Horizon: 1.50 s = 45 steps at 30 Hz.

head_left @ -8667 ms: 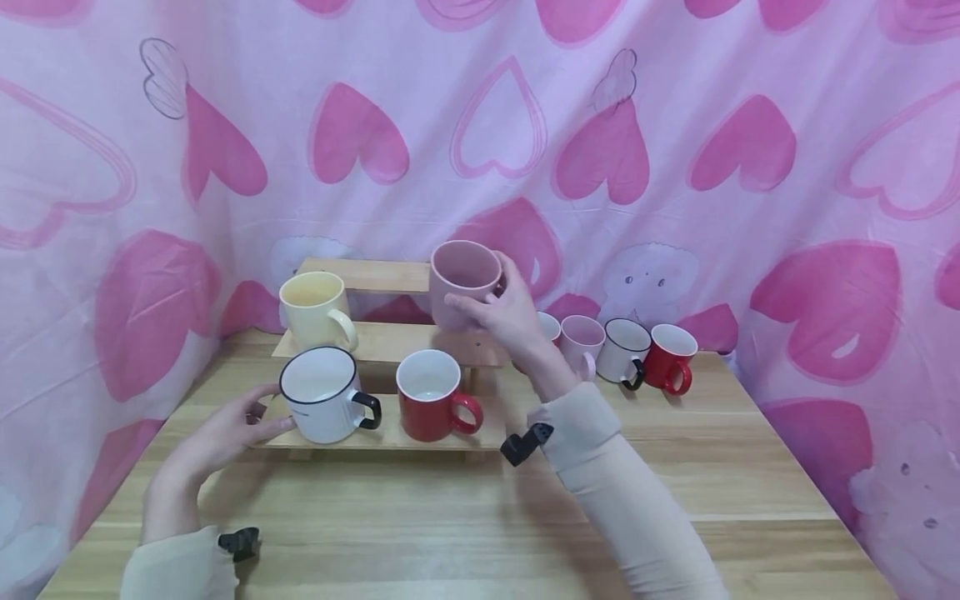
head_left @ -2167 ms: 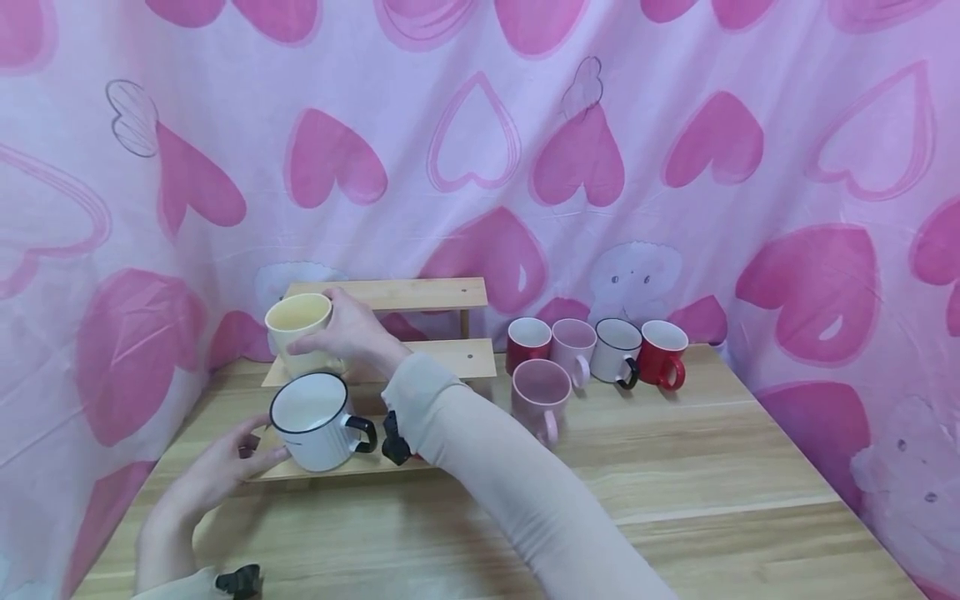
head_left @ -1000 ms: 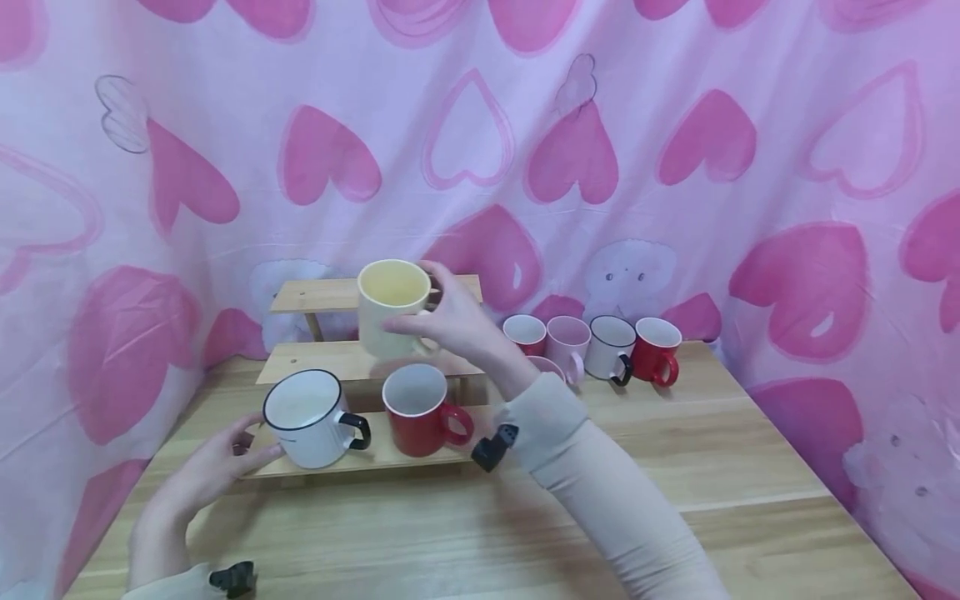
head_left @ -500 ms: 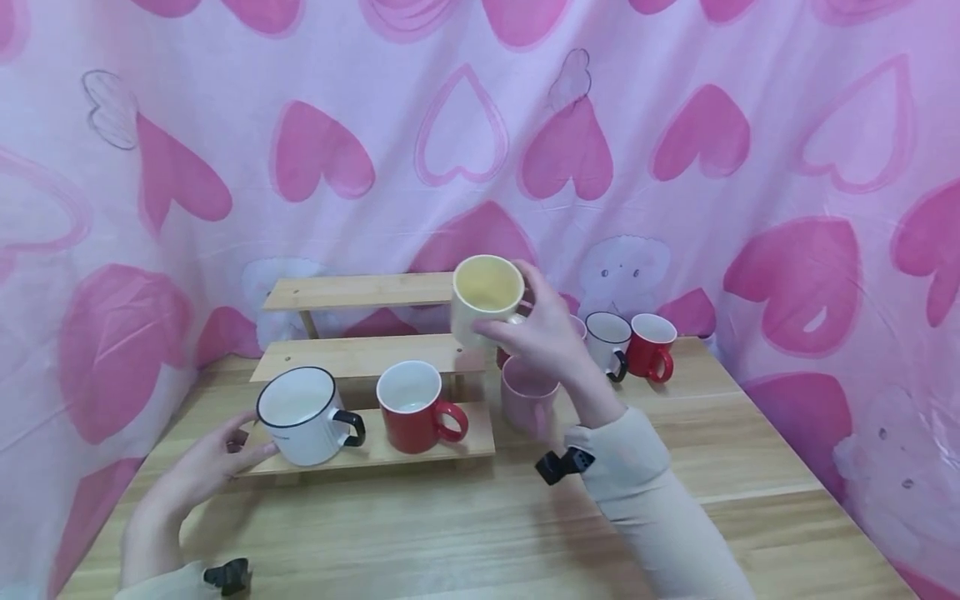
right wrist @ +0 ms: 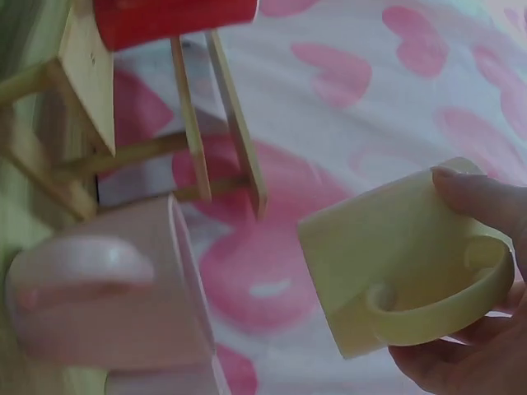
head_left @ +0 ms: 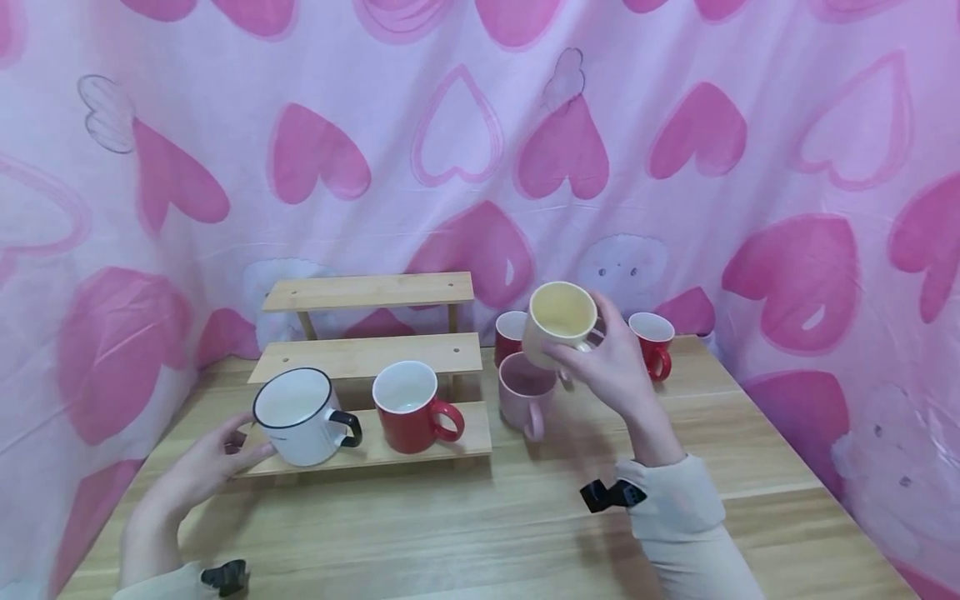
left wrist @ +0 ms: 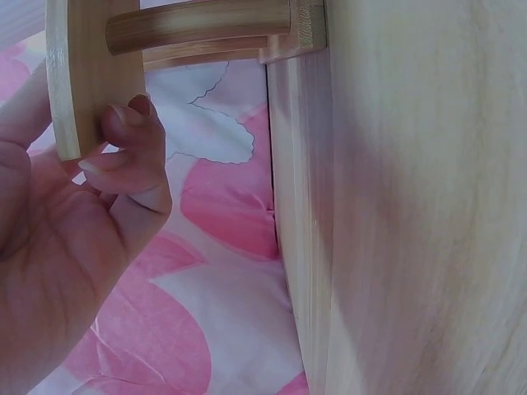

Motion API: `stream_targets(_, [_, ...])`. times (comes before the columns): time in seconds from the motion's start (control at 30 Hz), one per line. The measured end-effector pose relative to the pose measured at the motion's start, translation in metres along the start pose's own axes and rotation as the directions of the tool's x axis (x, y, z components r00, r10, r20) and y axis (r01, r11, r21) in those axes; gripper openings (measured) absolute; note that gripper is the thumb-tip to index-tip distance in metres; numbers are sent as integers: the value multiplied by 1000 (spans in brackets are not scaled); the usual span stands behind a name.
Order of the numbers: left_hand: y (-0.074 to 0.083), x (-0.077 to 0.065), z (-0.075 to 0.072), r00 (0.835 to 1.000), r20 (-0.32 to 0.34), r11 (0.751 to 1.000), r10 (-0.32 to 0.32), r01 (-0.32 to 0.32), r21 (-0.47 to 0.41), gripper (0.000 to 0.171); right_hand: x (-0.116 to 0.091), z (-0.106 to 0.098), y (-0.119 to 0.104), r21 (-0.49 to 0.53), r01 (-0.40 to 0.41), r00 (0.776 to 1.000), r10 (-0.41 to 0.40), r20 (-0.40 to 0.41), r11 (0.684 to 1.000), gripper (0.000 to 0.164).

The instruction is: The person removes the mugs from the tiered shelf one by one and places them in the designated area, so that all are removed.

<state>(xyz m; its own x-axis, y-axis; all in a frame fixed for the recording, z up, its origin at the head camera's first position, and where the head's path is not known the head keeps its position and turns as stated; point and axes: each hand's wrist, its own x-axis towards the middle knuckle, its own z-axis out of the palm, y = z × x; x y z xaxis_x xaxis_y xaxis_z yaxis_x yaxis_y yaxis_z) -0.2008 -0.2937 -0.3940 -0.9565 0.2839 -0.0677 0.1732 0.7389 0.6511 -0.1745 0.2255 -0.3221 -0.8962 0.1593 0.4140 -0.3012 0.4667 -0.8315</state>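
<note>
Raised over the table at the right, a pale yellow mug is held by my right hand, thumb and fingers about its body on the handle side. The right wrist view shows the yellow mug tilted and clear of other mugs. My left hand pinches the left end of the three-tier wooden rack's lowest board, thumb and fingers on either side of it in the left wrist view. On that board stand a white mug with black rim and handle, and a red mug.
Right of the rack, a pink mug stands on the table. Behind it is a red mug, with another red mug farther right. The yellow mug and right hand hide what lies between. A heart-printed curtain hangs behind.
The pink mug went from my right hand to the table. That hand then lifted the yellow mug off the middle board and carried it right. My left hand kept its place.
</note>
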Motion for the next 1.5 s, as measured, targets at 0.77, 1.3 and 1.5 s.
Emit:
stream_targets(0.77, [3,9,1,1000,12,999,-6,6,-40,79,-40,-6,85,-16,-264,948,257,-186,964,89])
stream_targets(1.3, [-4,-3,5,998,-35,999,48,-49,-24,62,-50,24,118,-49,-350,933,344,-108,935,97])
stream_targets(1.5, [-6,-1,5,998,-40,999,54,-54,-4,63,-51,29,121,-63,-376,924,368,-103,925,94])
